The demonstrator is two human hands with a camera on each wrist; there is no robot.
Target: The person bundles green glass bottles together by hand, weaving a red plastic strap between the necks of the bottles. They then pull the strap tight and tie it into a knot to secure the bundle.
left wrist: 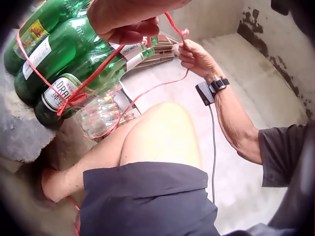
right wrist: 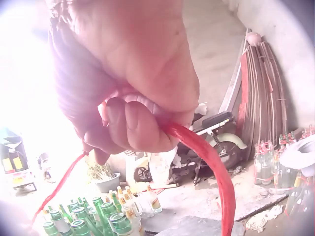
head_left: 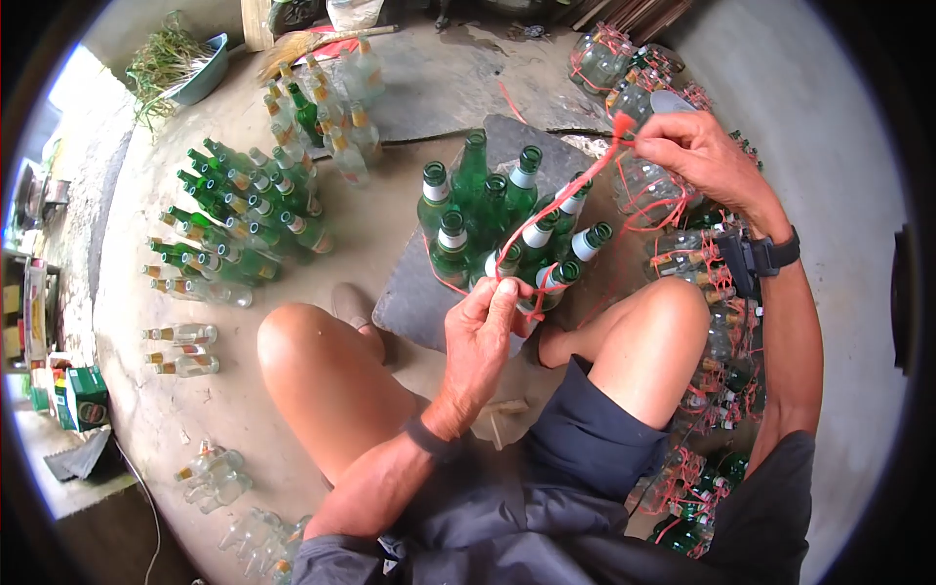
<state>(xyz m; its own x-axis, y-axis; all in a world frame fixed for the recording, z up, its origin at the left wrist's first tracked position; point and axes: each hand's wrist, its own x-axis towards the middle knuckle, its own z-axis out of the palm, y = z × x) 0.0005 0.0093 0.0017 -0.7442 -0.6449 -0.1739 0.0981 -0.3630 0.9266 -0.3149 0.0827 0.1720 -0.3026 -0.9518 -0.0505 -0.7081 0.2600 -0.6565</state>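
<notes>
A cluster of green bottles (head_left: 475, 175) stands on a grey stone slab (head_left: 409, 292), with red twine (head_left: 561, 198) stretched above it. The left hand (head_left: 480, 331) pinches the twine at the cluster's near side. Up and to the right, the right hand (head_left: 697, 156) grips the twine's other stretch, its fingers curled round it. In the left wrist view, red twine also wraps the bottles' sides (left wrist: 54, 59), with a knot (left wrist: 74, 100) over one label. The right wrist view shows the twine (right wrist: 209, 157) coming out of the curled right hand (right wrist: 128, 93).
More green and clear bottles (head_left: 249, 210) stand on the floor at the left and back. Twine-tied bundles (head_left: 648, 185) line the right side by the wall. A basin of plants (head_left: 200, 73) and a broom (head_left: 302, 49) lie at the back; knees flank the slab.
</notes>
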